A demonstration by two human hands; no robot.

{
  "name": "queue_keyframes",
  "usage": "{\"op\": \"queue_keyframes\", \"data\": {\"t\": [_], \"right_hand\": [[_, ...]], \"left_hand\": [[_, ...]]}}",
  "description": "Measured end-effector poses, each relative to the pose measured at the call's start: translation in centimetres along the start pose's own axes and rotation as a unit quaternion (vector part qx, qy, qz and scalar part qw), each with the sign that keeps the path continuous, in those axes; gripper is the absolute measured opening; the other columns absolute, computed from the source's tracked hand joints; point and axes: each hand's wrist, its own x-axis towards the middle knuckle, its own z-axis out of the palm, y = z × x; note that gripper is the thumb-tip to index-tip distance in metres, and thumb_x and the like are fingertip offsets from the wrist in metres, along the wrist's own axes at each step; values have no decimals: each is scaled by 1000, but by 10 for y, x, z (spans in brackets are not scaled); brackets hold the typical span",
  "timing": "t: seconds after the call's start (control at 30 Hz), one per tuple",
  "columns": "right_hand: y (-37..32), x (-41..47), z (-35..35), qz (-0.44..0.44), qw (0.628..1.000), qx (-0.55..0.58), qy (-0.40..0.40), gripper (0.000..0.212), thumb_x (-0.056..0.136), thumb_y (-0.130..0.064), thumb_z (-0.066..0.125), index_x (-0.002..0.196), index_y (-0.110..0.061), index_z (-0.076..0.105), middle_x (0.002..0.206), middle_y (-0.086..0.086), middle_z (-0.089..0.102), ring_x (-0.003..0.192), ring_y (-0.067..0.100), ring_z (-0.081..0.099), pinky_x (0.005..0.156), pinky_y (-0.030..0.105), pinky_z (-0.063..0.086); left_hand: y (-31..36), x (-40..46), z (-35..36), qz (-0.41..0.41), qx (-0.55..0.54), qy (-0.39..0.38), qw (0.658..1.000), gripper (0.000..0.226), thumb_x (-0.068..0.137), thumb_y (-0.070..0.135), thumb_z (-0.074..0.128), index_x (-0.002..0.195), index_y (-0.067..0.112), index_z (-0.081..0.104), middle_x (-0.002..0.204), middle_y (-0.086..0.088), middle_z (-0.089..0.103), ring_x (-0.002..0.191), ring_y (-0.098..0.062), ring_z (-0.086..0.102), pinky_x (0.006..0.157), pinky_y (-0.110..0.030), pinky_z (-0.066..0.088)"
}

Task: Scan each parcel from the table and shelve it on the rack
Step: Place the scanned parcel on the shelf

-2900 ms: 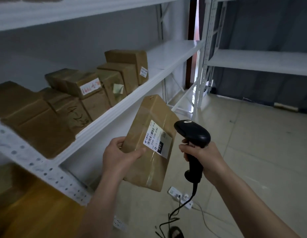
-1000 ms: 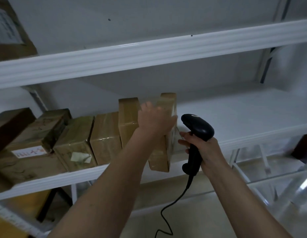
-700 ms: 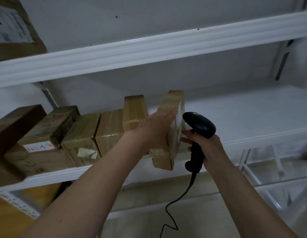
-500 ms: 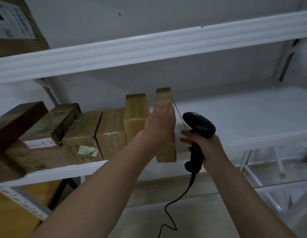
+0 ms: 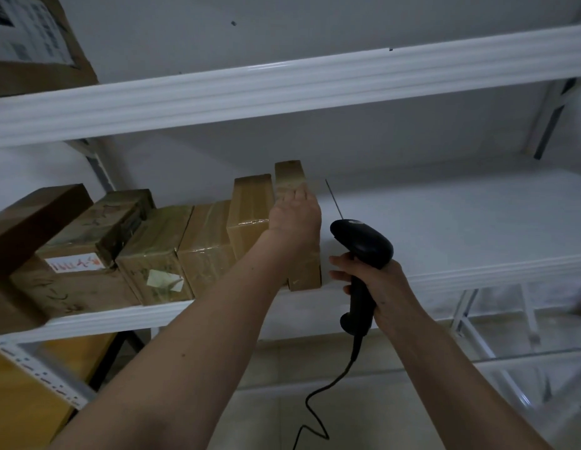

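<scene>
The parcel, a brown taped box, stood upright on its narrow side on the middle shelf of the white rack, its front end level with the shelf's front lip. The left hand lay against the parcel's near face with the fingers extended and flat toward the top edge, pressing rather than clasping; the palm covered most of the box's upper half. Immediately to the left of that hand a second upright box stood touching the parcel, followed further left by a row of taped boxes in contact with one another, the outermost one bearing a white label with red writing. A dark brown box leaned at the far left end.

To the right of the left hand, just beside the parcel but apart from it, the right hand was curled tightly around the handle of a black barcode scanner, head uppermost and pointed toward the shelf. Its black cable hung down from the handle base and looped below the right forearm. The shelf surface beyond the right hand was white. Above both hands ran the front beam of the upper shelf, carrying a labelled carton at the upper left. Below the left forearm a yellow-brown surface was visible.
</scene>
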Motion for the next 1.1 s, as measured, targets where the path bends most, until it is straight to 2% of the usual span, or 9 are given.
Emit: {"op": "queue_keyframes", "data": {"t": [0.17, 0.23, 0.37, 0.47, 0.63, 0.73, 0.83, 0.93, 1.1], "right_hand": [[-2, -4, 5, -5, 1000, 6, -9, 18, 75, 1, 74, 90, -5, 67, 89, 15, 72, 81, 29, 70, 64, 31, 52], [-1, -6, 9, -8, 1000, 3, -11, 18, 75, 2, 73, 91, -5, 67, 87, 16, 73, 80, 29, 69, 63, 31, 52], [3, -13, 23, -23, 999, -15, -31, 22, 77, 0, 72, 98, -6, 67, 74, 7, 74, 69, 21, 70, 62, 30, 54], [15, -19, 40, -23, 997, -33, -71, 19, 79, -2, 71, 97, -7, 68, 74, 6, 73, 66, 19, 69, 63, 30, 54], [48, -33, 77, 12, 990, -61, -129, 11, 82, 1, 68, 91, -6, 67, 70, 4, 73, 64, 16, 68, 59, 24, 53], [71, -48, 101, 46, 987, -70, -138, 10, 82, 1, 69, 88, -7, 68, 70, 5, 72, 64, 16, 67, 61, 25, 51], [97, -70, 134, 65, 983, -90, -144, 7, 80, 2, 70, 82, -5, 69, 73, 11, 72, 66, 21, 65, 64, 29, 50], [124, -95, 176, 81, 978, -118, -153, 8, 78, 4, 71, 77, -4, 69, 74, 16, 69, 67, 24, 62, 64, 31, 49], [170, -136, 268, 105, 964, -152, -192, 8, 79, 3, 71, 75, -4, 69, 67, 11, 70, 65, 23, 63, 64, 32, 49]], "left_hand": [[-3, -15, 2, 34, -59, 44, 997, 91, 79, 30, 78, 148, 2, 25, 152, -13, 30, 139, -28, 31, 114, -33, 26], [-5, -28, 4, 45, -108, 77, 990, 73, 79, 27, 76, 139, 6, 39, 141, -9, 42, 128, -24, 41, 108, -30, 34], [-16, -66, 9, 59, -269, 185, 943, 33, 85, 15, 68, 117, 15, 61, 120, 0, 58, 110, -15, 52, 90, -24, 47], [-36, -97, 23, 17, -310, 266, 913, 39, 83, 4, 65, 120, 14, 66, 121, -4, 63, 113, -20, 57, 93, -27, 47], [-87, -150, 57, -98, -339, 210, 912, 21, 85, 9, 57, 99, 16, 72, 94, 3, 72, 83, -19, 67, 76, -38, 57], [-124, -191, 79, -163, -339, 191, 907, 16, 84, 3, 64, 90, 15, 73, 81, 3, 69, 71, -15, 64, 70, -35, 56], [-167, -242, 99, -229, -328, 142, 905, 14, 84, 3, 64, 84, 16, 70, 65, 9, 61, 61, -10, 56, 61, -20, 47], [-214, -295, 117, -277, -340, 89, 894, 23, 85, 2, 62, 78, 24, 65, 67, 5, 62, 64, -13, 57, 62, -26, 45], [-293, -379, 134, -348, -340, 75, 870, 25, 86, 3, 60, 75, 26, 60, 58, 15, 50, 54, -2, 47, 52, -16, 34]]}}
